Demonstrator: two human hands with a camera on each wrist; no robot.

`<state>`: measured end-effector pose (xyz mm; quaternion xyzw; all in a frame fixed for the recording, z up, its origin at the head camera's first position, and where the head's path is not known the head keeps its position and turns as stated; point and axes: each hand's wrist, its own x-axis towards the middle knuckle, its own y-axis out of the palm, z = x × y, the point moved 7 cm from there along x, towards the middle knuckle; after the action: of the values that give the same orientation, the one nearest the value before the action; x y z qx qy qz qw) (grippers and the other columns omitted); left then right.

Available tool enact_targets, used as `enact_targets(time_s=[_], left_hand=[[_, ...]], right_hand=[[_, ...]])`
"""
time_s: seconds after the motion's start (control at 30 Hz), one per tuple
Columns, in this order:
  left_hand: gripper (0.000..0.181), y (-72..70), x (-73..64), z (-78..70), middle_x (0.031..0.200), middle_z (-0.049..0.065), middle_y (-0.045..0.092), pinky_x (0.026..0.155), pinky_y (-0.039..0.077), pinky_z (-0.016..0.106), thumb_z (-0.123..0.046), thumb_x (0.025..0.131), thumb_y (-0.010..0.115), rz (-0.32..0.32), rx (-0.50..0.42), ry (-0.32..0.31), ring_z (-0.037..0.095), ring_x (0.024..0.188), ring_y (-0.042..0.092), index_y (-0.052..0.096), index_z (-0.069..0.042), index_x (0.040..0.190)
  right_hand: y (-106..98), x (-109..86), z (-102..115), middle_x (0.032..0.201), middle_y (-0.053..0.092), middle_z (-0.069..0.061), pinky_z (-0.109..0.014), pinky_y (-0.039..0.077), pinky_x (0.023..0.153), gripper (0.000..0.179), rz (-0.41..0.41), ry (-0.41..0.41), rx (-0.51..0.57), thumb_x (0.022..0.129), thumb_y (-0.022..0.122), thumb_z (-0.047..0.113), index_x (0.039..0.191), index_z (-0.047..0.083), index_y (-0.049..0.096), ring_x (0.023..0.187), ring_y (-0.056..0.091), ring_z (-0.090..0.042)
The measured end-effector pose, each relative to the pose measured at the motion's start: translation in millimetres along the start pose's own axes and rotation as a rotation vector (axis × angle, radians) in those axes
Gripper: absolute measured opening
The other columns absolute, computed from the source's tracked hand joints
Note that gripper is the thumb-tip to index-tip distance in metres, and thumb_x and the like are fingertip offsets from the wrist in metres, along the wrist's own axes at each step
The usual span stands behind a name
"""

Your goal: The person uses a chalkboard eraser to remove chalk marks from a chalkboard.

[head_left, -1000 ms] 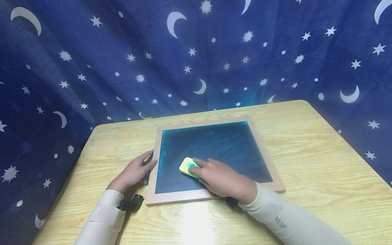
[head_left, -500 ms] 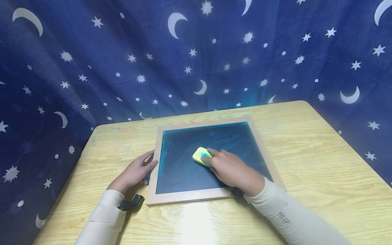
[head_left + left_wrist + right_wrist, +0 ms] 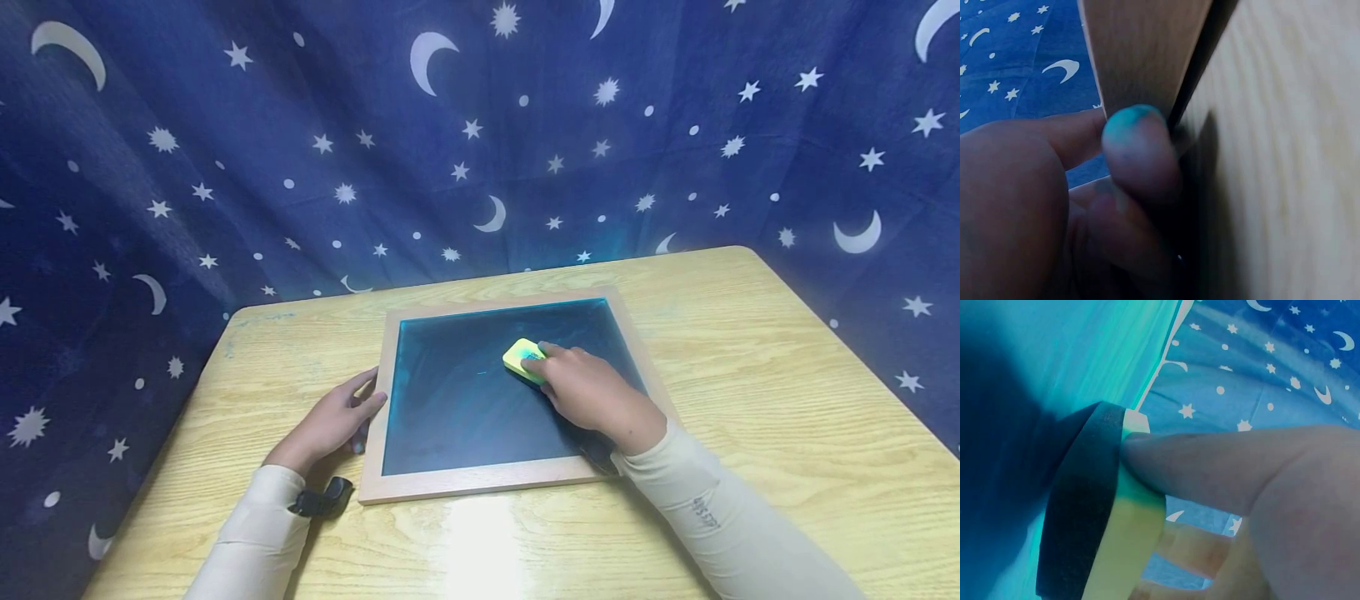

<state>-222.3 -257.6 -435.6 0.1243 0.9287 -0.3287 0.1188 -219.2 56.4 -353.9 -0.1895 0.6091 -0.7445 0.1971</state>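
Observation:
A small chalkboard (image 3: 450, 425) in a pale wooden frame lies on the table, with faint blue-green smears and one short light mark on it. My right hand (image 3: 596, 396) grips a yellow board eraser (image 3: 519, 355) against the dark surface, right of centre. The right wrist view shows the eraser's dark felt (image 3: 1085, 506) meeting the board, the thumb pressed on its yellow side. At the frame's left side, my left hand (image 3: 327, 427) holds the edge. In the left wrist view, a fingertip (image 3: 1138, 147) with teal chalk dust touches the wooden frame (image 3: 1141, 50); other fingers are partly hidden.
The light wood-grain table (image 3: 780, 400) extends on every side of the board, with bluish chalk traces (image 3: 258, 321) near its far left corner. A dark blue curtain (image 3: 390, 108) with moons and stars hangs behind and at both sides.
My right hand has slid the eraser up and to the right across the board, from the lower middle to right of centre. The left hand and the board have stayed in place.

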Motion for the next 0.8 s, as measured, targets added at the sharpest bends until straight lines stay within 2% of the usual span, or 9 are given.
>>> enact_targets(time_s=[0.13,0.3,0.53,0.67,0.8], left_hand=[[0.063,0.3,-0.1,0.5,0.060,0.003,0.054,0.048,0.050,0.034,-0.036,0.105,0.051,0.000,-0.003,-0.002,0.018,0.045,0.054,0.025,-0.017,0.160],[0.064,0.6,0.0,0.6,0.063,0.004,0.057,0.048,0.050,0.033,-0.038,0.105,0.051,0.002,-0.004,-0.005,0.018,0.046,0.054,0.025,-0.019,0.160],[0.063,0.3,0.6,-0.8,0.067,0.006,0.062,0.047,0.050,0.033,-0.039,0.105,0.050,0.004,0.000,0.007,0.017,0.046,0.054,0.025,-0.020,0.160],[0.064,0.2,0.7,0.4,0.064,0.005,0.058,0.047,0.050,0.033,-0.039,0.105,0.050,0.005,0.000,-0.001,0.017,0.046,0.054,0.024,-0.019,0.160],[0.064,0.1,0.8,1.7,0.062,0.003,0.053,0.047,0.049,0.033,-0.039,0.105,0.050,0.007,-0.001,-0.002,0.018,0.046,0.054,0.024,-0.018,0.160]], right_hand=[[2,1.2,4,0.138,0.057,-0.028,-0.053,0.056,0.087,0.041,0.004,-0.027,-0.019,0.093,0.068,0.005,0.133,0.011,0.065,0.104,0.067,-0.045],[9,1.7,15,0.142,0.053,-0.027,-0.056,0.054,0.092,0.043,0.033,-0.070,-0.041,0.096,0.066,0.010,0.138,0.012,0.060,0.107,0.064,-0.047],[15,-2.8,40,0.149,0.048,-0.022,-0.054,0.054,0.092,0.043,0.054,-0.165,0.000,0.097,0.066,0.013,0.139,0.017,0.059,0.108,0.063,-0.042],[19,-7.1,55,0.152,0.047,-0.018,-0.051,0.056,0.089,0.043,0.078,-0.220,-0.003,0.099,0.064,0.016,0.141,0.021,0.058,0.112,0.062,-0.040],[21,-11.2,69,0.149,0.050,-0.017,-0.049,0.057,0.087,0.042,0.057,-0.292,-0.044,0.099,0.064,0.019,0.140,0.022,0.057,0.111,0.064,-0.039]])
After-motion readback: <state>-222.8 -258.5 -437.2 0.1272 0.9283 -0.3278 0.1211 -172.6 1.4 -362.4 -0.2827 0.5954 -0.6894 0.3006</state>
